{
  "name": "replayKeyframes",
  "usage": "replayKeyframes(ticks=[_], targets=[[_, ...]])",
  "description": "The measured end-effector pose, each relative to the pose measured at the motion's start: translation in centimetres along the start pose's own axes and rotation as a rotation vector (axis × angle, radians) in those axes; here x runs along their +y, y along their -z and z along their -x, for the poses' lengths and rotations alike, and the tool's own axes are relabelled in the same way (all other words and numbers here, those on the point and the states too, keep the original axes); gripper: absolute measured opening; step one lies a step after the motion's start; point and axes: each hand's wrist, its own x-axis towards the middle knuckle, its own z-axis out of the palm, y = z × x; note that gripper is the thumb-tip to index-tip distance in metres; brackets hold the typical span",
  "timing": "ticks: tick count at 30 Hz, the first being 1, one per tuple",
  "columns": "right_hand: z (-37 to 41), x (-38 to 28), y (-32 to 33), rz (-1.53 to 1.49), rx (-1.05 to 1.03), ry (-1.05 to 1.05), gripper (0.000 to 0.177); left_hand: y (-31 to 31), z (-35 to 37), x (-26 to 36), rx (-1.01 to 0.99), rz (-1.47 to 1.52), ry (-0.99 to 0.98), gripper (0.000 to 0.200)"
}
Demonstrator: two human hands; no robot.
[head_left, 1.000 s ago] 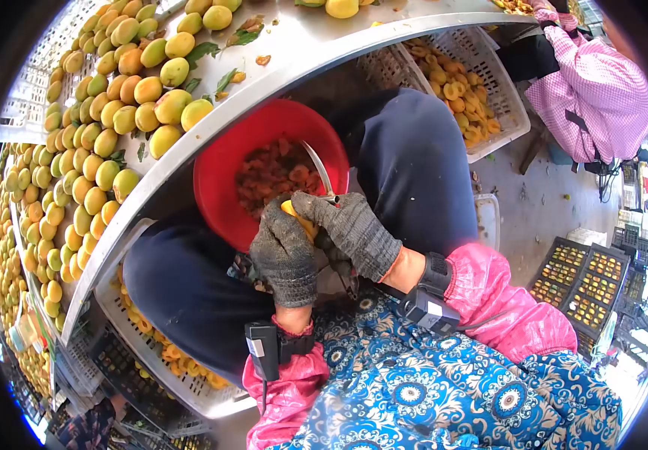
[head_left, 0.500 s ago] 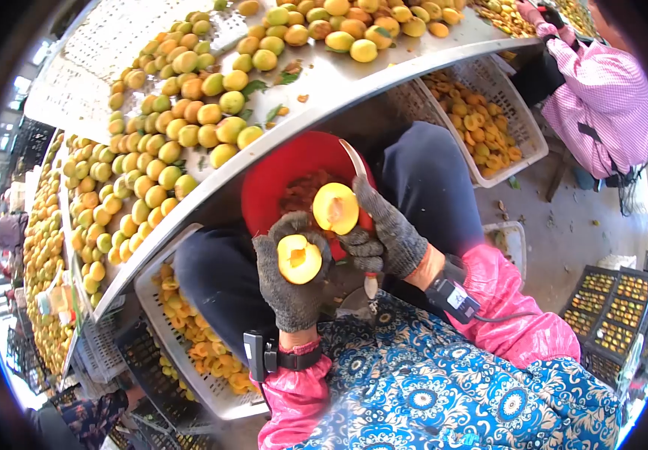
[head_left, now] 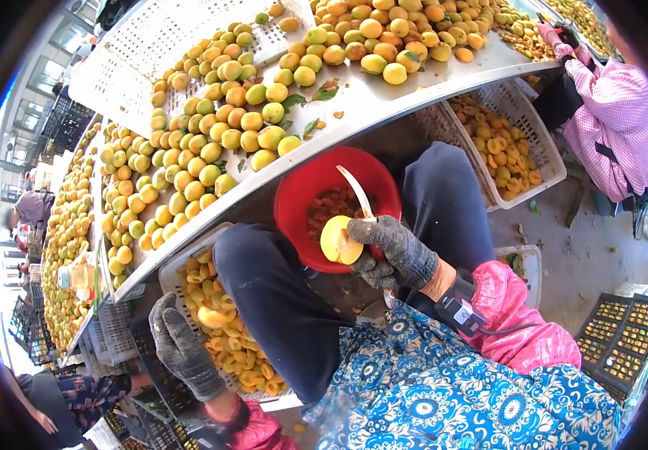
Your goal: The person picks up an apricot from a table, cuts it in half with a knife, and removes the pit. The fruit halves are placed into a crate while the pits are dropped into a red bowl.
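My right hand, in a dark grey glove, grips a knife whose thin curved blade points up and away. The same hand holds an apricot half between thumb and fingers, its cut side turned right. Below lies a red bowl with brownish pits or scraps in it. My left hand, also gloved, is open at the left edge of a white crate of halved apricots. One blurred apricot half is over the pile, apart from the fingers.
Whole apricots cover much of the metal table ahead. Another white crate of halves stands under its right side. A co-worker in a pink checked top sits at right. Black trays of fruit stand on the floor.
My left hand has moved from the middle to the left crate and let go of its apricot half. My right hand still holds its half and the knife, now turned. The view has shifted.
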Motion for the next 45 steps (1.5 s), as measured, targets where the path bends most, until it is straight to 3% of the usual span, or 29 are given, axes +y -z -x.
replayKeyframes(ticks=[1, 2, 4, 5, 6, 8, 9, 11, 13, 14, 17, 18, 19, 20, 21, 23, 24, 28, 29, 31, 33, 35, 37, 39, 40, 41, 43, 45], targets=[[0.1, -0.2, -0.3, 0.098, 0.022, 0.010, 0.042, -0.4, 0.3, 0.6, 0.049, -0.085, -0.046, 0.033], [0.2, -0.4, -0.3, 0.130, -0.015, -0.010, 0.044, -1.2, 0.7, 1.6, 0.036, -0.019, 0.026, 0.033], [-0.1, -0.1, -0.6, 0.210, -0.046, 0.063, 0.042, -3.4, 1.9, 3.5, -0.226, 0.406, 0.191, 0.033], [-0.2, 0.0, -0.7, 0.282, -0.070, 0.138, 0.041, -5.2, 2.3, 4.5, -0.319, 0.422, 0.179, 0.035], [0.5, -1.2, -1.2, 0.359, -0.096, 0.079, 0.038, -7.0, 2.6, 5.4, -0.416, 0.437, 0.166, 0.036], [0.9, -1.9, -1.4, 0.436, -0.127, 0.065, 0.037, -9.6, 3.3, 6.9, -0.663, 0.695, 0.498, 0.041], [1.0, -2.0, -1.3, 0.506, -0.155, 0.051, 0.036, -11.3, 4.0, 6.9, -0.673, 0.567, 0.165, 0.047], [0.6, -1.4, -0.8, 0.583, -0.167, 0.108, 0.035, -13.2, 4.9, 6.8, -0.779, 1.069, 0.656, 0.050], [0.6, -1.4, -0.6, 0.636, -0.092, 0.167, 0.031, -13.6, 5.4, 7.6, -0.738, 1.106, 0.722, 0.053], [0.2, -0.6, -0.7, 0.712, -0.030, 0.316, 0.029, -13.8, 5.7, 7.7, -0.692, 1.050, 0.623, 0.053], [0.5, 0.4, -1.0, 0.786, 0.083, 0.372, 0.028, -14.2, 6.3, 7.4, -0.634, 0.881, 0.494, 0.052], [0.5, 0.7, -1.1, 0.872, 0.075, 0.518, 0.033, -14.9, 6.6, 7.2, -0.580, 1.030, 0.592, 0.050], [0.8, 0.6, -1.3, 0.870, 0.075, 0.512, 0.033, -15.3, 6.9, 7.1, -0.518, 1.175, 0.693, 0.049], [1.3, 0.1, -1.9, 0.969, 0.091, 0.503, 0.038, -14.9, 7.4, 7.5, -0.516, 0.523, 0.212, 0.047], [1.6, -0.2, -2.2, 1.070, 0.110, 0.493, 0.042, -15.1, 7.6, 7.2, -0.522, 0.522, 0.217, 0.047], [1.1, 0.4, -1.8, 1.092, 0.126, 0.492, 0.041, -15.9, 7.6, 6.6, -0.465, 1.389, 0.948, 0.048], [0.8, 1.2, -1.8, 1.126, 0.157, 0.576, 0.042, -15.5, 7.9, 7.3, -0.419, 1.137, 0.876, 0.050], [0.0, 3.0, -1.1, 1.197, 0.200, 0.717, 0.042, -17.1, 8.6, 5.5, -0.407, 1.296, 0.776, 0.051], [-0.2, 3.4, -1.2, 1.231, 0.221, 0.764, 0.041, -17.3, 8.7, 5.4, -0.407, 1.294, 0.788, 0.051], [-0.4, 3.7, -1.2, 1.226, 0.246, 0.757, 0.035, -17.6, 8.9, 5.4, -0.320, 1.164, 0.637, 0.049], [-0.8, 3.8, -1.2, 0.891, 0.323, 0.651, 0.028, -18.2, 8.8, 5.8, -0.278, 1.037, 0.752, 0.048], [-1.1, 3.8, -1.2, 0.931, 0.353, 0.685, 0.022, -18.8, 8.7, 5.3, -0.220, 1.285, 0.872, 0.048], [-1.5, 4.1, -1.2, 0.850, 0.335, 0.695, 0.023, -18.9, 8.4, 5.1, -0.181, 1.247, 0.868, 0.044], [-1.2, 3.9, -1.3, 0.877, 0.335, 0.727, 0.024, -18.8, 8.1, 4.1, -0.160, 1.302, 1.028, 0.042], [-0.9, 3.4, -1.4, 1.038, 0.299, 0.801, 0.025, -18.6, 8.2, 3.9, -0.218, 1.499, 1.029, 0.040], [-0.6, 3.1, -1.5, 1.196, 0.259, 0.872, 0.026, -18.2, 7.9, 4.4, -0.211, 1.500, 1.025, 0.040], [-0.7, 2.9, -1.4, 1.205, 0.223, 0.877, 0.027, -17.5, 7.4, 5.6, -0.130, 1.219, 1.142, 0.040], [-0.4, 2.6, -1.5, 0.821, 0.206, 0.595, 0.036, -17.0, 7.0, 5.7, -0.204, 1.352, 1.189, 0.042]])
